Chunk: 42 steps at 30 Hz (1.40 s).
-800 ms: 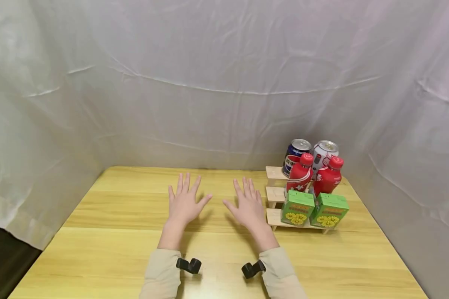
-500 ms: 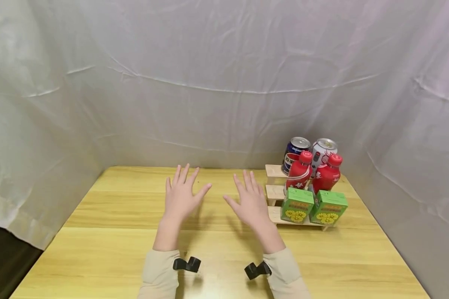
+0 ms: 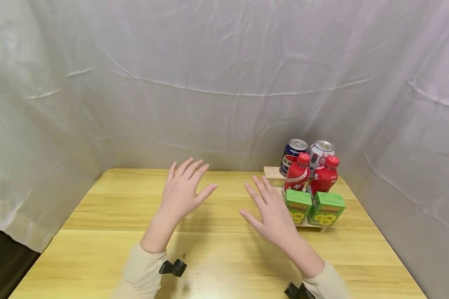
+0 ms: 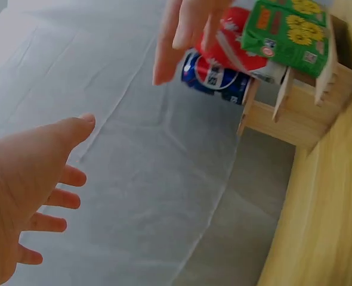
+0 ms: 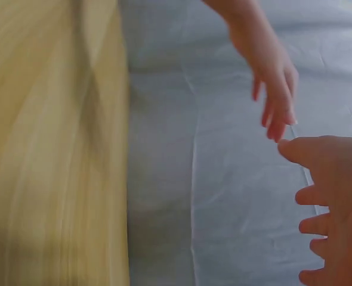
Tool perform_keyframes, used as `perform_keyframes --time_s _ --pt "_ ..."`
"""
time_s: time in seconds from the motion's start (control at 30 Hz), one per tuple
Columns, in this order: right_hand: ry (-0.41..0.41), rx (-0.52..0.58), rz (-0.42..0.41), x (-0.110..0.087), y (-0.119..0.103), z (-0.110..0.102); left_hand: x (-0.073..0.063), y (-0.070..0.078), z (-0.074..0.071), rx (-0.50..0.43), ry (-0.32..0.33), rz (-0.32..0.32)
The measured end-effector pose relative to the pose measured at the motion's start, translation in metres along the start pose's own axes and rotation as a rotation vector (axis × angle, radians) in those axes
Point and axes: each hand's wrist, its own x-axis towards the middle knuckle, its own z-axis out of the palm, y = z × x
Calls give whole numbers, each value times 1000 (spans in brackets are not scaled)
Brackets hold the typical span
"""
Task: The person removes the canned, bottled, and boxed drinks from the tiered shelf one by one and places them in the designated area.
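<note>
Above the table my left hand (image 3: 181, 193) hovers with its fingers spread and nothing in it. My right hand (image 3: 275, 214) is also raised and holds nothing; in the head view it partly covers the left end of a stepped wooden rack (image 3: 273, 172). On the rack's front step stand two green cartons with yellow flowers, a left carton (image 3: 298, 201) and a right carton (image 3: 326, 207). Behind them are two red bottles, one left (image 3: 296, 176) and one right (image 3: 323, 178). A blue Pepsi can (image 4: 215, 77) and a white can (image 3: 321, 153) occupy the top step.
The wooden table (image 3: 116, 216) is bounded at the back and sides by a grey-white cloth (image 3: 209, 112). The rack stands near the table's right rear edge. A black camera mount (image 3: 173, 268) sits on the left sleeve, another (image 3: 298, 292) on the right.
Both hands have risen from over the table. My right hand has shifted right, closer to the rack, and my left hand has tilted. The drinks have stayed in place.
</note>
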Motion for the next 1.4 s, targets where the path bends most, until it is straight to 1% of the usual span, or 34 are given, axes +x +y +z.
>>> perform_keyframes --time_s 0.07,0.2,0.27,0.33,0.4,0.53,0.57,0.7,0.77,0.8,1.03,1.17,1.27,1.4 --pt "44 -10 -45 -9 7 -7 4 2 -4 29 25 69" --pt "167 -23 -149 -25 21 -17 12 7 -9 98 70 195" --pt "208 -27 -183 -31 28 -24 18 10 -11 130 81 249" --pt "232 -37 -211 -36 35 -31 24 14 -11 153 73 291" --pt "240 -45 -218 -42 42 -38 30 19 -11 164 63 333" --pt "268 -62 -220 -52 56 -49 43 32 -7 172 65 417" --pt "282 -61 -218 -55 59 -50 47 36 -5 173 70 439" --pt "285 -81 -184 -68 76 -54 57 47 6 170 90 511" --pt "286 -96 -160 -75 85 -55 61 52 11 159 99 527" --pt "277 -105 -144 -78 89 -56 62 54 13 154 99 531" --pt "292 -148 -63 -97 117 -63 77 67 33 95 97 548" --pt "301 -166 -28 -107 130 -65 87 74 45 70 70 536" --pt "274 -175 14 -117 140 -65 94 79 53 54 36 512" --pt "192 -195 86 -129 154 -62 104 84 61 33 2 469"
